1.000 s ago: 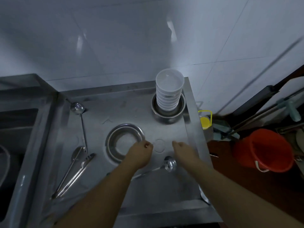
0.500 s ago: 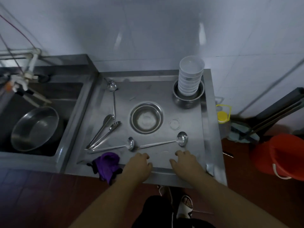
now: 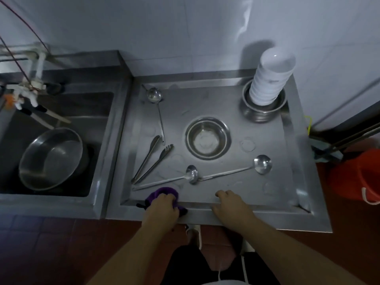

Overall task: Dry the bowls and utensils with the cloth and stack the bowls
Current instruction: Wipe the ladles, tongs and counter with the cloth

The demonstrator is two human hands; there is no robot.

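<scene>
My left hand (image 3: 162,208) grips a purple cloth (image 3: 162,193) at the front edge of the steel drainboard (image 3: 292,182). My right hand (image 3: 230,204) rests on the same front rim with loosely curled fingers and holds nothing. A steel bowl (image 3: 207,138) stands in the middle of the board. A tall stack of white bowls (image 3: 269,81) sits in another steel bowl (image 3: 263,111) at the back right. Two ladles (image 3: 192,174) (image 3: 262,164) lie in front, a third ladle (image 3: 154,95) at the back left, with tongs (image 3: 152,161) beside it.
A sink (image 3: 98,112) to the left holds a large steel bowl (image 3: 51,159) under a tap (image 3: 30,87). An orange bucket (image 3: 357,175) stands on the floor at right, with mop handles (image 3: 349,138) leaning by the wall. A white tiled wall rises behind.
The view pulled back from the board. My left hand moved left onto the purple cloth and took hold of it. My right hand stayed at the front rim.
</scene>
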